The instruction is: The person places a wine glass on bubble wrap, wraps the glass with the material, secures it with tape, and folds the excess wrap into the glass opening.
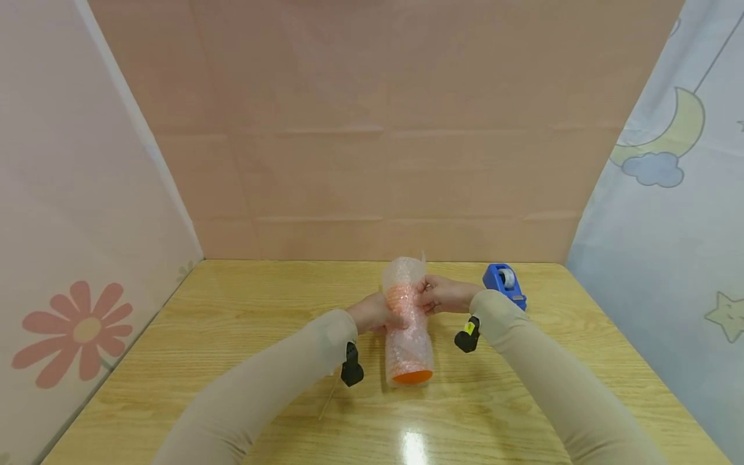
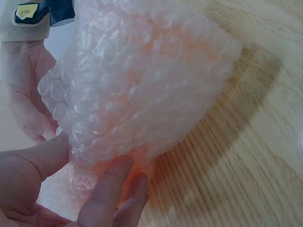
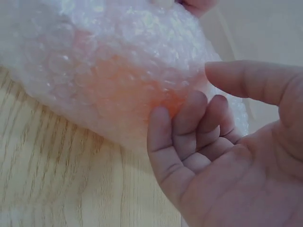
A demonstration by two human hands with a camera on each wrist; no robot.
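Note:
Near the middle of the table lies an orange vase-like object (image 1: 413, 376) wrapped in clear bubble wrap (image 1: 405, 352). Its near end shows a bare orange round, and its middle is narrower. My left hand (image 1: 374, 312) grips the wrapped object from the left, thumb over the top; in the left wrist view its thumb and fingers (image 2: 106, 191) curve round the narrow part. On the other side my right hand (image 1: 446, 294) holds the wrap farther up. In the right wrist view its bent fingers (image 3: 182, 132) and thumb press against the bubble wrap. The wrap hides most of the orange surface.
A blue tape dispenser (image 1: 504, 284) with a roll of tape stands right of the right hand. A thin pale stick-like thing (image 1: 329, 397) lies beside the left forearm. A pinkish backdrop (image 1: 383, 194) rises behind the wooden table (image 1: 261, 290), with patterned cloths on both sides.

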